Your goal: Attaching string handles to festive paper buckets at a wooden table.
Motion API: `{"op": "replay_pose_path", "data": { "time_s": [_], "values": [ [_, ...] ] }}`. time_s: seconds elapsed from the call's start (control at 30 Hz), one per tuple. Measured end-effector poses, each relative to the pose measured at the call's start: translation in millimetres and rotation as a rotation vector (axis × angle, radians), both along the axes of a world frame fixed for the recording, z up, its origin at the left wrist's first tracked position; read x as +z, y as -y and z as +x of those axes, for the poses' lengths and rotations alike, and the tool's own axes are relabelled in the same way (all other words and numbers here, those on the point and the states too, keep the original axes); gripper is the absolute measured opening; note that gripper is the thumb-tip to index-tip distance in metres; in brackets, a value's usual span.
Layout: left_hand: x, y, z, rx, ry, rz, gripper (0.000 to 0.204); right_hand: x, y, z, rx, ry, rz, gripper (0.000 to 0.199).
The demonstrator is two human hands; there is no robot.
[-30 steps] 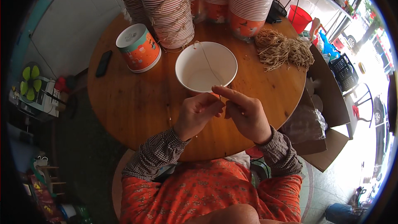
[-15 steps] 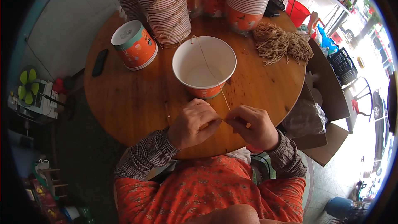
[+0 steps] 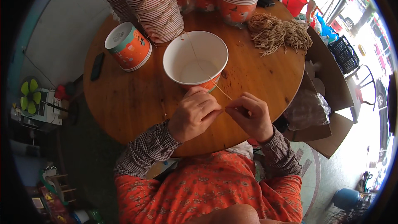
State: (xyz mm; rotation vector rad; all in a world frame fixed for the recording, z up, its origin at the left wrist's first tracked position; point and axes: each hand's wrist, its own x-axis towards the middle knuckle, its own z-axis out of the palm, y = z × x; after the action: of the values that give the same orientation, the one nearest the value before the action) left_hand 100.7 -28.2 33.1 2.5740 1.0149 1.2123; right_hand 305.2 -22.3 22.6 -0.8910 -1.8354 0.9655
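A white-lined paper bucket (image 3: 176, 68), orange and green outside, stands upright on the round table. One thin tan string (image 3: 200, 63) starts at its far rim, crosses the open mouth, passes over the near rim and reaches my fingers. My right hand (image 3: 251, 114) pinches this string between thumb and forefinger just right of the bucket's front. Close by, my left hand (image 3: 194, 114) is closed in a pinch facing the right one, its knuckles near the bucket's lower front. A short bit of string seems to lie between the fingertips, too fine to follow clearly.
Tall stacks of nested paper buckets (image 3: 155, 14) fill the table's far side. An upside-down bucket (image 3: 134, 49) stands left, beside a dark phone (image 3: 97, 66). At the right back lies a heap of tan strings (image 3: 280, 35). An open cardboard box (image 3: 331, 130) adjoins the table's right edge.
The whole view has shifted a little, carrying the bucket and stacks up and left in the picture. My pinched fingertips are slightly farther apart, with the string still running to them.
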Motion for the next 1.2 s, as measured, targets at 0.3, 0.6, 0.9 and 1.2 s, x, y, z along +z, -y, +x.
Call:
{"op": "replay_pose_path", "data": {
  "time_s": [0.3, 0.6, 0.9, 1.2],
  "values": [
    [11.4, -22.8, -14.6, 0.35, -0.188, 0.058, 0.038, -1.2, -53.0, 46.8, -0.787, 0.173, 0.49, 0.008],
    [11.4, -26.7, -3.1, 0.32, -0.029, -0.143, 0.015, -53.4, -29.9, -60.9, -0.058, -0.837, -0.417, 0.009],
    [16.1, -23.8, -4.6, 0.31, -0.044, -0.173, 0.023, -56.7, -35.7, -70.6, -0.104, -0.823, -0.367, 0.008],
    [12.3, -23.5, -4.7, 0.291, -0.05, -0.174, 0.025, -50.4, -35.1, -64.0, -0.138, -0.673, -0.281, 0.009]
  ]
}}
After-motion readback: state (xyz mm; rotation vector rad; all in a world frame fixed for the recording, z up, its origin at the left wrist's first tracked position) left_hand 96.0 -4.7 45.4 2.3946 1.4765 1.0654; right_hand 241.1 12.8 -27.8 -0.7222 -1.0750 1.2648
